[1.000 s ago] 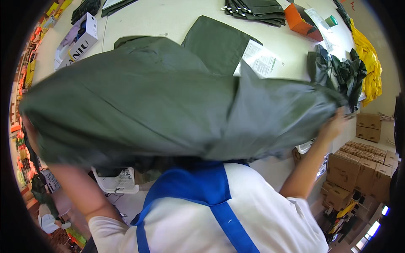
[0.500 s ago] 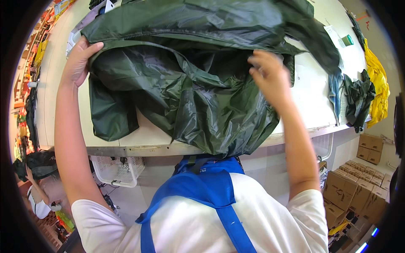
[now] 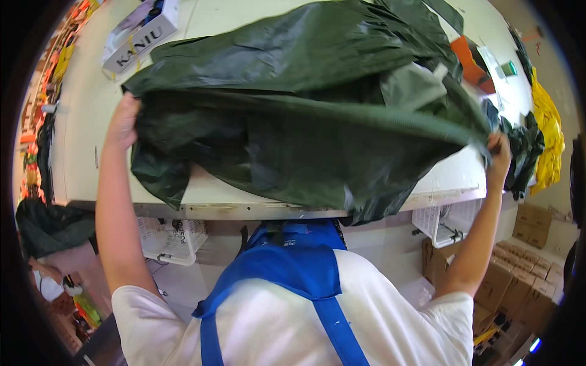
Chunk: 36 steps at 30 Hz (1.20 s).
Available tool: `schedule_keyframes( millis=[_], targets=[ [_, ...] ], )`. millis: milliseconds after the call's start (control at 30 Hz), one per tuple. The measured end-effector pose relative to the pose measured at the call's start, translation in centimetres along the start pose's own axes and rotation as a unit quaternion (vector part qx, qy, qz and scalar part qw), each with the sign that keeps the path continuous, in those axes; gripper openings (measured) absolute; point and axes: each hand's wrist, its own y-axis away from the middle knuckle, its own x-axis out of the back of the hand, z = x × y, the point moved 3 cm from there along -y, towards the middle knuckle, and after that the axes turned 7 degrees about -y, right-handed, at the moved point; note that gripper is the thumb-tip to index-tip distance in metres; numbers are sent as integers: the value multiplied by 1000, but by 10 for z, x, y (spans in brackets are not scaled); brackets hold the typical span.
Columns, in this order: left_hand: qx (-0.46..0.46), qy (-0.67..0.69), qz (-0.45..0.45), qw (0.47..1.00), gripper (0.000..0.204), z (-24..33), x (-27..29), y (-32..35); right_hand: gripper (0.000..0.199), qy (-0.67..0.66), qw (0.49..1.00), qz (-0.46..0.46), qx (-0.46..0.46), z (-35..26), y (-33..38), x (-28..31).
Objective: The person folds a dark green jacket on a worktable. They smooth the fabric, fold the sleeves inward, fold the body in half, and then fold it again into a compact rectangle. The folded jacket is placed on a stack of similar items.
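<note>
Dark green raincoat-like garment spread wide over white worktable, front hem hanging past the near table edge. Left hand clenched on the garment's left edge, fabric bunched under the fingers. Right hand gripping the far right edge, arm stretched out past the table corner. Fabric slack and billowed in the middle, not yet flat; lighter grey-green lining patch visible upper right.

Nearby: white carton at the table's far left, just beside the garment's upper edge. Orange item partly covered by fabric at right. Second dark green garment heaped at the right table end, yellow garments beyond it. White wire baskets under the table; cardboard boxes on the floor at right.

Risks, judged:
- Slippery fabric plus overhanging hem: could slide off the near edge if either grip loosens.
- Billowed fabric could sweep the carton or drag the orange item.
- Right edge close to the neighbouring green heap: could tangle with it.
- Trapped air or folds underneath: uneven lay, creases.
</note>
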Motion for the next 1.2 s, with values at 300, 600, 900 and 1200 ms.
schedule_keyframes(
  millis=[300, 600, 900, 1200],
  targets=[
    [27, -119, -124, 985, 40, 17, -50, 49, 25, 24, 985, -149, -86, -58, 41, -110],
    [13, -217, -52, 975, 22, 43, -69, 82, 59, -249, 859, -440, -78, -331, 32, -368],
    [-121, -431, 72, 891, 52, 61, -97, 99, 38, -256, 870, -415, -79, -327, 31, -374],
    [-115, -402, 106, 902, 47, 68, -104, 96, 25, -257, 881, -398, 17, -302, 20, -351]
  ],
)
